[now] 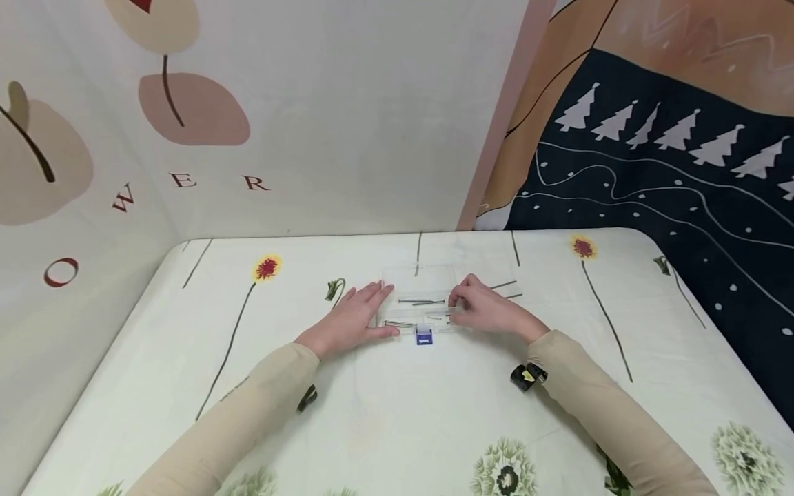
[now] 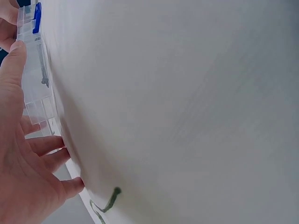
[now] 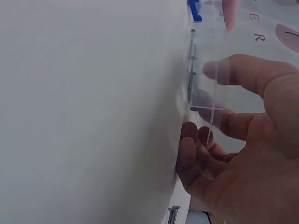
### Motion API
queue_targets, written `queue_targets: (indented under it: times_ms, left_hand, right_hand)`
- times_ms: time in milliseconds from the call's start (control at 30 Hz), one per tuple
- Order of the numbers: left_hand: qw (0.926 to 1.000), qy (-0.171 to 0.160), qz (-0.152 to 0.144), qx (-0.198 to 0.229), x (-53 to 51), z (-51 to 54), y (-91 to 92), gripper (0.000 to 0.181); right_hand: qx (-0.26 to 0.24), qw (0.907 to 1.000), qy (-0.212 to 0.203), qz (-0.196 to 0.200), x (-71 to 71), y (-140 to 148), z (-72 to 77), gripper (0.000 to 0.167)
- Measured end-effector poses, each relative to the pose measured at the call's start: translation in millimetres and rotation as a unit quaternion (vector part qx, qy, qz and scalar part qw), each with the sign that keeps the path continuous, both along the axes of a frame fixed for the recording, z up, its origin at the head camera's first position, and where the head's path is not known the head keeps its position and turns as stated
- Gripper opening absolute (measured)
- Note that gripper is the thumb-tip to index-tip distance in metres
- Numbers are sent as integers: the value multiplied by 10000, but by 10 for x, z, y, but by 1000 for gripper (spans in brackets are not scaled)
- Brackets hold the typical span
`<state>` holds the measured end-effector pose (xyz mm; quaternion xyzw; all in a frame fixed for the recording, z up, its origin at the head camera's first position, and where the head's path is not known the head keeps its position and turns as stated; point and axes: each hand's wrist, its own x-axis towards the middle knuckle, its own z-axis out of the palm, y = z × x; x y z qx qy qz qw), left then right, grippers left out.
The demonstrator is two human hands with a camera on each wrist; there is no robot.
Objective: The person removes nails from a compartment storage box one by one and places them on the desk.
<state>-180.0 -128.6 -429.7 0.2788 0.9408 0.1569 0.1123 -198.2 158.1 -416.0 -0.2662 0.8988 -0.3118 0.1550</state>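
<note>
A clear plastic compartment box (image 1: 424, 313) with a blue latch (image 1: 424, 336) lies on the table with its clear lid (image 1: 418, 275) folded back. Long metal nails (image 1: 422, 302) lie in its compartments. My left hand (image 1: 356, 318) spreads along the box's left side, thumb at the front edge and fingers nearly straight. At the right end, my right hand (image 1: 490, 310) has its thumb and index finger dipped inside the box. In the right wrist view those fingertips stand apart behind the clear wall (image 3: 217, 93), with nothing visible pinched between them.
Two nails (image 3: 173, 213) lie on the cloth to the right of the box, partly behind my right hand in the head view. The table (image 1: 372, 413) has a flower-printed cover, with printed curtains (image 1: 347, 124) behind it. Small black devices (image 1: 527, 377) hang at both wrists.
</note>
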Motion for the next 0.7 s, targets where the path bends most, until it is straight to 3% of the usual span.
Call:
queue_targets:
  times_ms: [300, 700]
  left_hand:
    - [10000, 15, -6, -26, -1, 21, 4, 90]
    - [10000, -57, 29, 34, 5, 2, -6, 89]
  right_hand:
    - [199, 9996, -178, -30, 6, -41, 3, 16]
    - [540, 9985, 121, -32, 6, -81, 4, 14]
